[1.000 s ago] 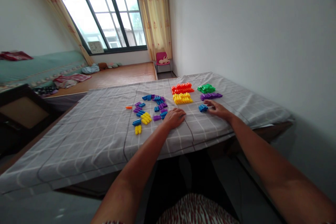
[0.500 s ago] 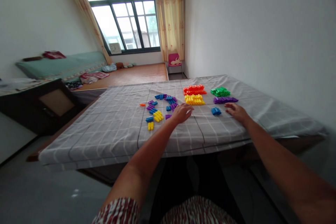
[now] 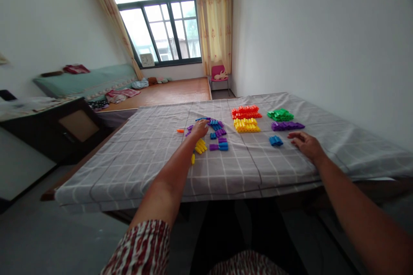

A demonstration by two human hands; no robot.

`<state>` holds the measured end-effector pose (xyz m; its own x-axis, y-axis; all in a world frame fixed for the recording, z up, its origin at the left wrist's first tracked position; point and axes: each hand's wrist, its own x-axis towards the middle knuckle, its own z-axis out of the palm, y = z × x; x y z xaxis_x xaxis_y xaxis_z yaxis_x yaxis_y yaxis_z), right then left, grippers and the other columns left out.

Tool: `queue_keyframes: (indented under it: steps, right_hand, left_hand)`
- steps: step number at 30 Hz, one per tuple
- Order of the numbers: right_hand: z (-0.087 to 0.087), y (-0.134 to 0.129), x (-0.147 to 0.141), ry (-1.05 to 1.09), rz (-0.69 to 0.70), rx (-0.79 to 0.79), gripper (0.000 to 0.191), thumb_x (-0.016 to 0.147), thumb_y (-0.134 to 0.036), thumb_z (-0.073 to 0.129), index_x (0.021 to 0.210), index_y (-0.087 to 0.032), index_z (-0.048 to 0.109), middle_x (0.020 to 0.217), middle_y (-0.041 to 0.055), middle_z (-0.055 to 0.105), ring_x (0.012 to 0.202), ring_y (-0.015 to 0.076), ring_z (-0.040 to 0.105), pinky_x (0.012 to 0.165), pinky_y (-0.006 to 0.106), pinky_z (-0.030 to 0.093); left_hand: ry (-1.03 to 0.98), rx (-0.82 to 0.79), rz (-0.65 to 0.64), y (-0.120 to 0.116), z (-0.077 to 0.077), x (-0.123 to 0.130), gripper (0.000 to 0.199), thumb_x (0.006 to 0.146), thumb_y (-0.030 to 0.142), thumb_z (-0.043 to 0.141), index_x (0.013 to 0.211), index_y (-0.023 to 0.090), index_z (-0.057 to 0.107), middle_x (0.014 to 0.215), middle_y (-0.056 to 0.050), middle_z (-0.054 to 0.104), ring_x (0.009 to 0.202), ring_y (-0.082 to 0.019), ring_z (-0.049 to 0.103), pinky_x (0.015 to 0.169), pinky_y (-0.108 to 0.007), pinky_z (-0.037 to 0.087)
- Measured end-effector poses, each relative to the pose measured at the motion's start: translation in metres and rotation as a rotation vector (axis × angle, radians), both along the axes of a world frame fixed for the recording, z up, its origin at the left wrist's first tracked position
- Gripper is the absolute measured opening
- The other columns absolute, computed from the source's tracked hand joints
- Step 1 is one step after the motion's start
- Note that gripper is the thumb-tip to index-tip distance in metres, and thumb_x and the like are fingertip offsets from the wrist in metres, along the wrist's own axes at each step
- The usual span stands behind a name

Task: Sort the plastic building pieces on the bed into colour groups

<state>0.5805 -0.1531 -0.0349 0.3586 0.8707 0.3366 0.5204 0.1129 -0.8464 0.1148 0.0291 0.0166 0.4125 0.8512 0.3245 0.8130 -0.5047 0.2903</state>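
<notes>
My left hand [image 3: 201, 128] hovers over the far left part of a loose spread of small plastic pieces, nearest a few blue pieces. Its fingers reach out, slightly bent and apart, with nothing visible in them. Purple and blue pieces [image 3: 218, 147] lie to its right, and yellow pieces [image 3: 200, 146] lie beneath the forearm. On the right, my right hand [image 3: 305, 142] rests low over the cloth with its fingers loosely apart and empty. Just left of those fingertips sits a small blue group [image 3: 275, 141]. A purple row [image 3: 287, 126] lies behind it.
Sorted stacks of red pieces [image 3: 245, 112], yellow pieces [image 3: 246, 125] and green pieces [image 3: 280, 115] stand toward the back. One orange piece [image 3: 180, 131] lies alone at the left. A checked grey cloth [image 3: 129, 167] covers the table. A white wall [image 3: 322, 43] borders its right side.
My left hand has moved left and away from me, from the right side of the loose pieces to their far left. My right hand stays beside the blue group. The view has shifted slightly left.
</notes>
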Motion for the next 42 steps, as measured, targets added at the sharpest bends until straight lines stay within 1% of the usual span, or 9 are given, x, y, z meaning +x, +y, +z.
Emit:
queue_keyframes:
  steps: [6,14,17,20,24,31,34,39,42]
  right_hand:
    - [0.004,-0.004,-0.001,-0.026,-0.014,-0.033,0.027,0.074,-0.029,0.056,0.096,-0.019,0.066,0.097,0.0088,0.073,0.073,0.0183,0.068,0.067,0.031,0.055]
    - [0.010,-0.010,-0.005,-0.074,0.005,-0.032,0.027,0.076,-0.033,0.055,0.096,-0.021,0.067,0.095,0.0076,0.073,0.075,0.0203,0.068,0.070,0.033,0.054]
    - [0.009,-0.009,-0.006,-0.034,0.029,-0.042,0.026,0.075,-0.033,0.056,0.096,-0.022,0.067,0.097,0.0074,0.072,0.076,0.0217,0.068,0.070,0.035,0.054]
    - [0.011,-0.010,-0.008,0.003,0.026,-0.043,0.024,0.074,-0.033,0.057,0.094,-0.023,0.067,0.096,0.0075,0.072,0.075,0.0224,0.068,0.069,0.035,0.055]
    - [0.015,-0.013,-0.013,0.018,0.010,-0.049,0.025,0.073,-0.032,0.056,0.093,-0.022,0.067,0.095,0.0076,0.072,0.075,0.0219,0.067,0.068,0.035,0.054]
    - [0.012,-0.008,-0.011,0.035,-0.004,-0.055,0.026,0.074,-0.033,0.056,0.094,-0.021,0.067,0.095,0.0073,0.073,0.072,0.0196,0.067,0.067,0.032,0.054]
    - [0.014,-0.008,-0.011,0.015,0.000,-0.039,0.026,0.074,-0.030,0.055,0.094,-0.020,0.067,0.094,0.0072,0.073,0.071,0.0177,0.066,0.066,0.030,0.054]
    - [0.025,-0.012,-0.016,-0.029,-0.023,-0.026,0.028,0.073,-0.031,0.055,0.094,-0.018,0.070,0.091,0.0076,0.073,0.069,0.0164,0.064,0.062,0.027,0.051]
    - [0.026,-0.013,-0.016,-0.025,-0.018,-0.028,0.029,0.074,-0.032,0.056,0.094,-0.018,0.070,0.092,0.0082,0.073,0.069,0.0168,0.064,0.062,0.028,0.051]
  left_hand:
    - [0.058,-0.028,-0.107,0.013,-0.002,0.033,0.047,0.082,0.024,0.058,0.129,0.019,0.059,0.135,-0.010,0.057,0.129,-0.024,0.048,0.111,-0.038,0.034]
    - [0.093,-0.105,0.261,0.009,0.016,-0.019,0.036,0.082,0.036,0.059,0.114,0.023,0.069,0.115,-0.009,0.068,0.107,-0.024,0.061,0.091,-0.031,0.046]
    - [0.098,-0.151,0.399,0.009,0.021,-0.033,0.039,0.088,0.050,0.049,0.103,0.023,0.072,0.107,-0.010,0.071,0.103,-0.025,0.064,0.086,-0.032,0.047]
    - [0.089,-0.121,0.479,0.015,0.024,-0.036,0.043,0.093,0.045,0.040,0.106,0.019,0.071,0.112,-0.014,0.070,0.107,-0.026,0.063,0.089,-0.034,0.046]
    - [0.087,-0.101,0.397,0.030,0.023,-0.026,0.043,0.093,0.036,0.046,0.129,0.018,0.059,0.130,-0.012,0.062,0.122,-0.022,0.054,0.103,-0.030,0.038]
    - [0.101,-0.168,0.291,0.044,0.013,-0.008,0.050,0.081,0.039,0.063,0.128,0.023,0.060,0.139,-0.012,0.055,0.120,-0.024,0.055,0.097,-0.032,0.042]
    - [0.074,-0.172,0.263,0.048,0.013,-0.011,0.047,0.077,0.040,0.066,0.119,0.020,0.066,0.125,-0.013,0.065,0.112,-0.025,0.060,0.092,-0.031,0.046]
    - [-0.071,-0.243,0.235,0.046,0.017,-0.022,0.027,0.076,0.035,0.065,0.096,0.019,0.075,0.078,-0.006,0.073,0.080,-0.022,0.066,0.072,-0.028,0.050]
    - [-0.077,-0.267,0.263,0.038,0.023,-0.030,0.028,0.072,0.026,0.067,0.098,0.019,0.075,0.080,-0.006,0.074,0.068,-0.019,0.065,0.067,-0.028,0.051]
